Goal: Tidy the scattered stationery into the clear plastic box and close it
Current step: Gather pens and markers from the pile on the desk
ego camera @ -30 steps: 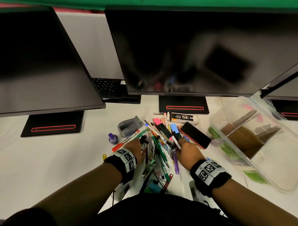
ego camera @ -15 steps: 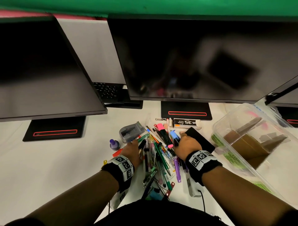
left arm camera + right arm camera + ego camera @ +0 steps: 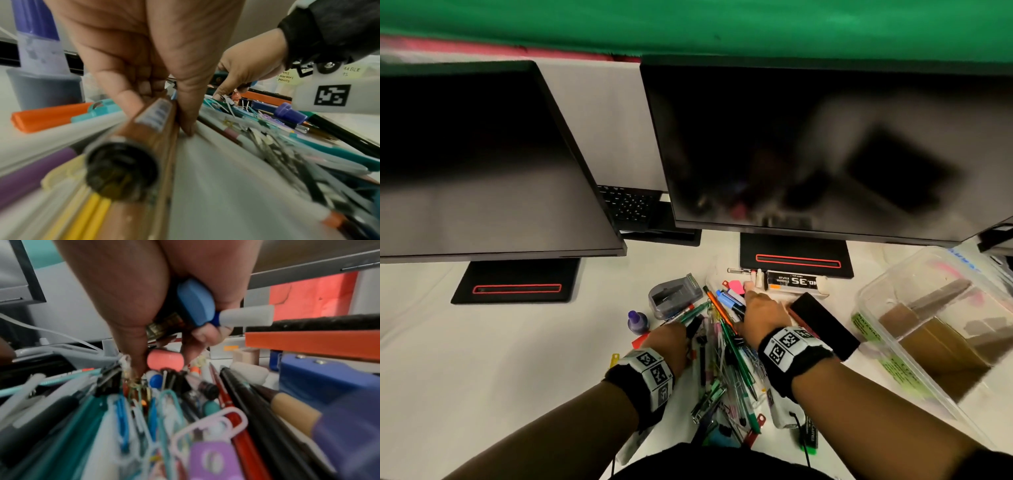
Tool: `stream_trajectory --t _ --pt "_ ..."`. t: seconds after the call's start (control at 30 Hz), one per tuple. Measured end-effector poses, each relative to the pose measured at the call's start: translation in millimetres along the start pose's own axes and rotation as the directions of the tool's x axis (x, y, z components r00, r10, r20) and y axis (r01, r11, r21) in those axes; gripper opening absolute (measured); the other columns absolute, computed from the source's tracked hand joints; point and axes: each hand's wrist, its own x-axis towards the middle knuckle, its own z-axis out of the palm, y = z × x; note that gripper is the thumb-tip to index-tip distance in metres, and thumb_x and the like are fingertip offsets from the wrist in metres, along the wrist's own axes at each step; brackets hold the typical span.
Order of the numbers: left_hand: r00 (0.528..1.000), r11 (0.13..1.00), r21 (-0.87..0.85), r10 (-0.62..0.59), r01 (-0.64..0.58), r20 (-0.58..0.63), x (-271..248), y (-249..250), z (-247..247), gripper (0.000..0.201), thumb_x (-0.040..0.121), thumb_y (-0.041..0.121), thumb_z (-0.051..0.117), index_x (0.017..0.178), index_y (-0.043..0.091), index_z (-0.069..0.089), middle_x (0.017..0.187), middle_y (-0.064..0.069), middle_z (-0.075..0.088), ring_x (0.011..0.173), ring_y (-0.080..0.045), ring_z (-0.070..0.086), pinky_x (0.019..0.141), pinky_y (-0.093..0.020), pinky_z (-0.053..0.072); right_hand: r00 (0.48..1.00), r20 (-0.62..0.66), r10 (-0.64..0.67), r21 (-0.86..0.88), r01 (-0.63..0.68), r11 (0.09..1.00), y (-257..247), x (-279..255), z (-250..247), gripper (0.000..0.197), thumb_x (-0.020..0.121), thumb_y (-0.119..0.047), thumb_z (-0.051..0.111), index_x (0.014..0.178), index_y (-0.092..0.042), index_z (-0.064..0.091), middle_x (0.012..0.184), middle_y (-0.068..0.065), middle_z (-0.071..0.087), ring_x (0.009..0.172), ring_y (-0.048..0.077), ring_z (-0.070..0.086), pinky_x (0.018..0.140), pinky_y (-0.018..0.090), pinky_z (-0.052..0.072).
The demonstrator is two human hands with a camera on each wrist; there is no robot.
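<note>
A heap of pens, markers and clips [image 3: 722,363] lies on the white desk in front of me. My left hand [image 3: 671,341] sits at the heap's left edge; in the left wrist view its fingers [image 3: 131,100] curl round a brown pen with a black end [image 3: 148,129]. My right hand [image 3: 760,308] reaches into the far part of the heap. In the right wrist view the right hand [image 3: 164,337] grips a blue-capped marker [image 3: 195,305] with a black barrel. The clear plastic box [image 3: 873,308] stands open at the right, brown card dividers inside.
Two dark monitors [image 3: 825,154] overhang the desk, their black bases [image 3: 796,260] just behind the heap. A staples box [image 3: 796,282], a black board eraser [image 3: 822,325], a grey stapler [image 3: 674,296] and a purple bottle [image 3: 637,322] ring the heap.
My right hand has moved away from me, from the heap's near right side to the markers beside the staples box. The left hand has barely shifted.
</note>
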Motion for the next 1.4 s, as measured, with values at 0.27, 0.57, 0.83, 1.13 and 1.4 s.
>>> stream_trajectory --t 0.27,0.57,0.83,1.13,1.4 --pt "0.998 0.998 0.061 0.031 -0.034 0.052 1.6 1.9 -4.7 0.029 0.087 0.037 0.051 0.108 0.018 0.056 0.11 -0.004 0.064 0.102 -0.024 0.062 0.09 -0.039 0.053 0.997 0.023 0.069 0.052 -0.07 0.996 8.0 -15.2 1.6 0.038 0.086 -0.011 0.054 0.121 -0.009 0.04 0.115 0.014 0.063 0.107 0.031 0.061 0.087 0.035 0.05" --pt "0.993 0.989 0.096 0.108 -0.112 0.039 0.2 6.9 -5.4 0.029 0.092 0.033 0.046 0.115 0.015 0.048 0.108 -0.002 0.061 0.097 -0.021 0.063 0.08 -0.028 0.051 0.97 0.003 0.244 0.574 -0.202 0.794 42.0 -32.8 -16.9 0.034 0.078 -0.018 0.07 0.101 -0.009 0.047 0.091 0.009 0.062 0.082 0.025 0.063 0.075 0.036 0.055" --pt "0.977 0.979 0.01 0.206 -0.206 -0.063 2.1 6.7 0.8 0.029 0.094 0.026 0.045 0.119 0.013 0.044 0.093 0.002 0.06 0.073 -0.013 0.055 0.065 -0.023 0.042 0.964 -0.104 0.246 0.75 -0.087 0.656 43.2 -63.7 -46.0 0.027 0.084 -0.008 0.062 0.108 -0.006 0.05 0.088 0.012 0.063 0.075 0.025 0.061 0.068 0.029 0.049" --pt "0.956 0.942 -0.18 0.263 -0.284 -0.129 0.9 9.9 -8.1 0.012 0.099 0.025 0.038 0.103 0.015 0.043 0.074 -0.002 0.058 0.063 -0.017 0.058 0.061 -0.031 0.051 0.832 -0.391 0.394 0.494 -0.172 0.852 81.7 -94.1 -99.0 0.029 0.084 -0.012 0.061 0.11 -0.003 0.052 0.106 0.013 0.056 0.08 0.023 0.049 0.075 0.027 0.043" --pt "0.968 0.941 -0.235 0.222 -0.244 -0.116 0.3 10.1 -10.0 0.023 0.098 0.024 0.043 0.117 0.01 0.047 0.072 0.006 0.05 0.062 -0.007 0.05 0.054 -0.02 0.041 0.907 -0.255 0.335 0.429 -0.204 0.88 98.9 -121.1 -90.2 0.025 0.082 -0.012 0.061 0.105 -0.007 0.053 0.083 0.007 0.056 0.086 0.03 0.06 0.073 0.028 0.046"
